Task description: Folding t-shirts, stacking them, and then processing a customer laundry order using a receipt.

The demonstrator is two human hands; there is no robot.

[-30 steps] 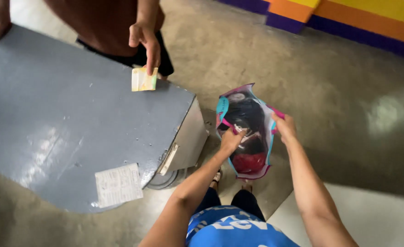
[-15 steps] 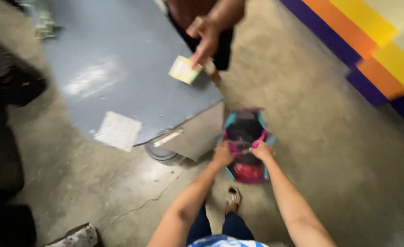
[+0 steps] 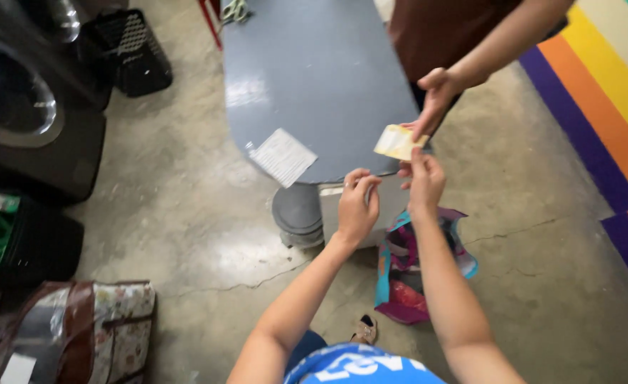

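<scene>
Over the near rounded end of a grey oval surface [image 3: 314, 78], a small pale yellow slip [image 3: 398, 142] passes between two people. The slip hangs in the air just past the surface's right edge, pinched at its right corner by another person's hand [image 3: 436, 99] reaching down from above. The wearer's right hand [image 3: 423, 181] rises from below, its fingers [image 3: 415, 158] drawn together at the slip's lower right edge, touching or all but touching it; whether they have truly closed on it cannot be told from this angle.

The slip looks like thin paper or card: very light, limp enough to bend, easy to crease or tear, not slippery. It is judged best taken by a gentle pinch of thumb and forefinger at a free edge or corner, clear of the other person's grip.

The wearer's left hand [image 3: 357, 210] hovers just left of the right hand, below the surface's edge, its fingers [image 3: 362, 183] curled loosely inward and holding nothing that can be seen. Both forearms stretch forward and upward from the body, the right one straighter and higher.

A white sheet of paper [image 3: 283, 156] lies flat near the surface's end, left of the slip. Below the surface, on the concrete floor [image 3: 186, 213], a bright teal and pink bag [image 3: 406, 284] stands open beside the surface's pedestal [image 3: 297, 213].
</scene>
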